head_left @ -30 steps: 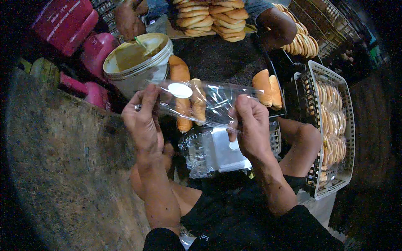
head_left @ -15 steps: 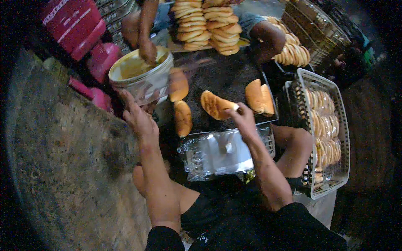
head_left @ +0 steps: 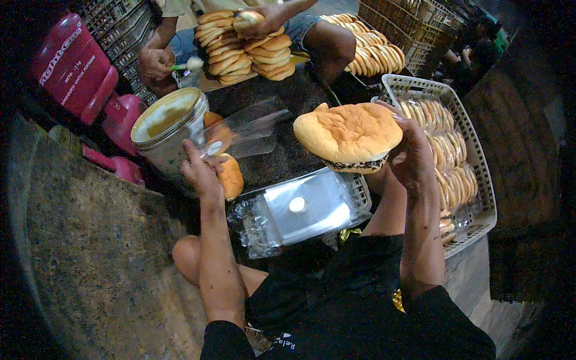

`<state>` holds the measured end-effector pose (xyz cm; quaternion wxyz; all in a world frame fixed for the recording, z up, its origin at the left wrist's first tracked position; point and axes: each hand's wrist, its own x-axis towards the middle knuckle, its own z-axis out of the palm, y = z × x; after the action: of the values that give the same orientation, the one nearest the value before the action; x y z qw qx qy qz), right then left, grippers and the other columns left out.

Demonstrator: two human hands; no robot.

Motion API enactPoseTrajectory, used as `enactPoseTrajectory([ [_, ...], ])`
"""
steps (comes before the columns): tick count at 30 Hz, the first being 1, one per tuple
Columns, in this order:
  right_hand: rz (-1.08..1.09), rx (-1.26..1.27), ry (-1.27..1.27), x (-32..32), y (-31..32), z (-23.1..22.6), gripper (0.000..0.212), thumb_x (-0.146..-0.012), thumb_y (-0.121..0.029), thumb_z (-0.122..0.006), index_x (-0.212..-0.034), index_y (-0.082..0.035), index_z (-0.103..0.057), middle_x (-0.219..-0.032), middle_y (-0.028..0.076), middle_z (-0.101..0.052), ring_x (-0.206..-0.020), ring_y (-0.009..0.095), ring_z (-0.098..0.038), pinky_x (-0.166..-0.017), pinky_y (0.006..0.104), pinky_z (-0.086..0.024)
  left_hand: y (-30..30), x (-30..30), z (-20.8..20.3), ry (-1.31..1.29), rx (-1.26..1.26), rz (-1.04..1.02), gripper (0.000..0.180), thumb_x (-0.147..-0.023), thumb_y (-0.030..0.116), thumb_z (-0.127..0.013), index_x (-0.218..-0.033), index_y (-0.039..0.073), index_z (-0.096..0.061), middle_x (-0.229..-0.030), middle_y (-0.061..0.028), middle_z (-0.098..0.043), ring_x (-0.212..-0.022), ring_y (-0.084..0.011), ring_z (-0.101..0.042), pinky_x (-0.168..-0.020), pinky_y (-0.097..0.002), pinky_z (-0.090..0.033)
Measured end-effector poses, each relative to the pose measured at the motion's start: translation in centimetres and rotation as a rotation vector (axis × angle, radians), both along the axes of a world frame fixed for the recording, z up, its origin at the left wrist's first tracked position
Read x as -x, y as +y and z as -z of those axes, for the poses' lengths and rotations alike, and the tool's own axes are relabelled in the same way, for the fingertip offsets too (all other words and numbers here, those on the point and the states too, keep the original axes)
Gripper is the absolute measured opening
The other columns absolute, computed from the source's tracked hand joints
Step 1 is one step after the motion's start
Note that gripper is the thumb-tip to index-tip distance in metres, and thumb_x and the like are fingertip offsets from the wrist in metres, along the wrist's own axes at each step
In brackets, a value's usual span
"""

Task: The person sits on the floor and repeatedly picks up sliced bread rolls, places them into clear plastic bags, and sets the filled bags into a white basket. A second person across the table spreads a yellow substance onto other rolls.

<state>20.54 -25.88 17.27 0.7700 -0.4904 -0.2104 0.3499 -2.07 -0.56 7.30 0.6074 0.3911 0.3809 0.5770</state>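
Raised above the dark tray (head_left: pixel 300 90), a golden bread bun (head_left: pixel 351 129) with black-speckled filling along its lower edge is gripped at its right end by my right hand (head_left: pixel 415 153). My left hand (head_left: pixel 203 171) pinches a clear plastic bag (head_left: pixel 249 132), which stretches out over the tray. Beneath that bag and beside my left fingers lie two more buns, one bun (head_left: pixel 231 177) nearer me. Between my forearms sits a stack of clear plastic bags (head_left: pixel 324 207) with a small white round thing (head_left: pixel 297 204) on top.
A white bucket (head_left: pixel 201 117) stands left of the tray. Across from me, a person's hand (head_left: pixel 157 63) holds a green-handled spreader, the other a bun, by stacked buns (head_left: pixel 231 60). At right is a crate (head_left: pixel 489 180) of bagged buns; pink gas cylinders (head_left: pixel 75 69) stand far left.
My right hand has lifted the bun up and rightward. The pair at the tray's right is gone from there. My left hand now has a bag. The other person's hand has left the bucket.
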Motion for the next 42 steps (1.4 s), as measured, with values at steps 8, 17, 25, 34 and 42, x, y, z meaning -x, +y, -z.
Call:
enactPoseTrajectory([
  [8, -0.031, 0.066, -0.031, 0.5, 0.5, -0.2, 0.055, -0.088, -0.026, -0.050, -0.134, 0.004, -0.045, -0.129, 0.018, -0.056, -0.119, 0.026, -0.055, -0.105, 0.0361, -0.040, -0.3, 0.8, 0.1, -0.038, -0.040, 0.353, 0.056, -0.099, 0.048, -0.043, -0.104, -0.007, -0.054, -0.089, -0.0194, -0.066, -0.075, -0.0303, -0.069, -0.069, -0.0412, -0.060],
  [17, -0.049, 0.113, -0.030, 1.6, 2.2, 4.4, 0.040, -0.088, -0.023, -0.053, -0.122, -0.002, -0.052, -0.110, 0.010, -0.061, -0.097, 0.017, -0.059, -0.085, 0.0274, -0.047, 1.8, 1.0, 1.6, -0.311, 0.319, 0.075, 0.027, -0.093, 0.032, -0.061, -0.100, 0.005, -0.062, -0.091, -0.0065, -0.067, -0.068, -0.0136, -0.062, -0.066, -0.0280, -0.054],
  [25, 0.056, 0.341, -0.235, 3.8, 2.7, 8.5, 0.031, -0.088, -0.020, -0.060, -0.114, -0.004, -0.056, -0.098, 0.005, -0.062, -0.084, 0.010, -0.056, -0.070, 0.0238, -0.046, 1.2, 1.3, 2.6, -0.365, 0.317, 0.327, 0.049, -0.097, 0.049, -0.047, -0.125, 0.009, -0.051, -0.102, -0.0131, -0.068, -0.087, -0.0213, -0.066, -0.083, -0.0375, -0.055],
  [34, 0.106, -0.052, -0.164, 1.1, -0.3, -1.7, 0.063, -0.086, -0.026, -0.051, -0.139, 0.005, -0.036, -0.135, 0.020, -0.049, -0.126, 0.029, -0.050, -0.106, 0.0386, -0.041, -0.3, 0.7, -0.2, -0.228, 0.103, 0.392, 0.064, -0.099, 0.056, -0.031, -0.126, 0.002, -0.049, -0.122, -0.0188, -0.059, -0.105, -0.0353, -0.063, -0.095, -0.0459, -0.050],
  [42, 0.138, 0.031, -0.391, 0.9, -1.5, -2.6, 0.067, -0.085, -0.028, -0.053, -0.139, 0.006, -0.036, -0.137, 0.022, -0.047, -0.126, 0.031, -0.050, -0.106, 0.0396, -0.041, -1.2, 0.5, 0.3, -0.218, 0.056, 0.546, 0.064, -0.098, 0.057, -0.031, -0.122, 0.001, -0.053, -0.119, -0.0150, -0.060, -0.099, -0.0303, -0.065, -0.090, -0.0416, -0.052],
])
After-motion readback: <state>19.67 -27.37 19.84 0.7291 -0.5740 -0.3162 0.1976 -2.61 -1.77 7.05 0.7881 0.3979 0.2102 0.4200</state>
